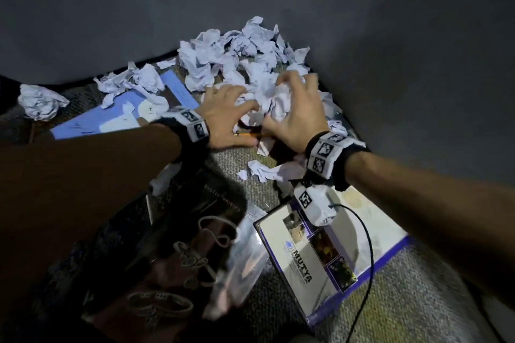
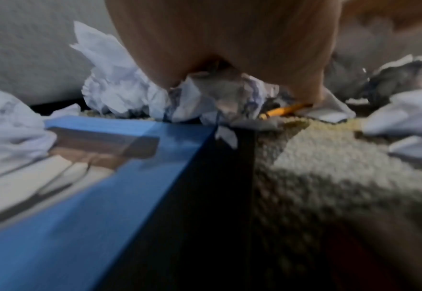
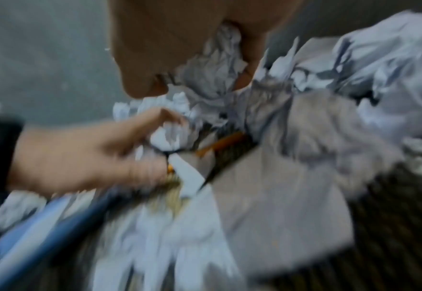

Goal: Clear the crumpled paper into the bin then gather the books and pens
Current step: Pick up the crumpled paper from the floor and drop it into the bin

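Note:
A heap of crumpled paper [image 1: 239, 58] fills the corner of the carpet against the grey walls. My left hand [image 1: 237, 104] and right hand [image 1: 292, 92] both reach into its near edge, fingers curled round white wads. In the right wrist view my right fingers [image 3: 252, 65] close over paper [image 3: 217, 65], and my left hand [image 3: 120, 145] pinches a wad [image 3: 170, 135]. A yellow pencil [image 1: 248, 134] lies on the carpet between my hands, partly under them. A blue book [image 1: 119, 117] lies to the left, with paper on it.
A white book with a purple edge [image 1: 328, 245] lies under my right forearm, crossed by a black cable [image 1: 367, 245]. A dark book [image 1: 181, 231] and a clear plastic sleeve [image 1: 245, 253] lie at lower left. One loose paper ball [image 1: 41, 101] sits far left.

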Motion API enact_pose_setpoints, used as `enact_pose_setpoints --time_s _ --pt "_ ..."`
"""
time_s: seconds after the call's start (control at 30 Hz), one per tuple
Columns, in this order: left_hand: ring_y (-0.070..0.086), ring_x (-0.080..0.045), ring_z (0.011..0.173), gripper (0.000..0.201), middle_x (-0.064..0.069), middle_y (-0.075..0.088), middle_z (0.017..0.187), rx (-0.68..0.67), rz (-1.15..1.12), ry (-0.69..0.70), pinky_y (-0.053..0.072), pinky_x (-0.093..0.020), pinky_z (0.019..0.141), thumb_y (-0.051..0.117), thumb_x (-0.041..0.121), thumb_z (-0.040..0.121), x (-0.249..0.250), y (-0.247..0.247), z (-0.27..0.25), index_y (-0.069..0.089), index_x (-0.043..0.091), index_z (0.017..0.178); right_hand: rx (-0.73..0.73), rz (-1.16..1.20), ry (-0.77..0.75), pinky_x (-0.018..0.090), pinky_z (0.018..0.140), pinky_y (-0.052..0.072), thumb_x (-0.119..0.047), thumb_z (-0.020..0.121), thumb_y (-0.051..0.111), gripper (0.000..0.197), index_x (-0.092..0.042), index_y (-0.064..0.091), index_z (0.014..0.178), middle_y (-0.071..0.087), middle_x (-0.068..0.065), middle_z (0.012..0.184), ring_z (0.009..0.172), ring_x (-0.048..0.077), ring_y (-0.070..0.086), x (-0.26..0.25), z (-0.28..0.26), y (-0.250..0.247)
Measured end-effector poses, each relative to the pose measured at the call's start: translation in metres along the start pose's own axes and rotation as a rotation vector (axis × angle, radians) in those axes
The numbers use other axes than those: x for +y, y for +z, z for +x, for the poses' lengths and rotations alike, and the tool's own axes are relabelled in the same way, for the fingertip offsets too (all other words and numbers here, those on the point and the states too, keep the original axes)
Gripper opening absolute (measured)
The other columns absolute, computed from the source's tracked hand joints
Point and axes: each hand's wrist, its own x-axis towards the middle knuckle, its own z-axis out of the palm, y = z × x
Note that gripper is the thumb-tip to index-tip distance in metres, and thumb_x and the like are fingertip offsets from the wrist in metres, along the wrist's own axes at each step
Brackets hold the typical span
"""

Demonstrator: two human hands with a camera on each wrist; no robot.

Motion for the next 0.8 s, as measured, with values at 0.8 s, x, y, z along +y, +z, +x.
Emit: enact_pose_setpoints --time_s 0.8 --pt "0.054 -0.025 0.078 0.073 -0.003 0.053 0.089 0.072 -0.046 0.043 0.045 -0.034 0.068 0.016 0.08 0.08 -0.049 -0.058 0.002 0.057 0.021 0.099 -0.437 -0.51 0.201 0.048 0.09 0.052 -0.055 0.069 0.067 0.069 -0.028 0.048 0.129 0.026 0.017 0.141 0.102 0.046 0.056 0.021 0.089 0.009"
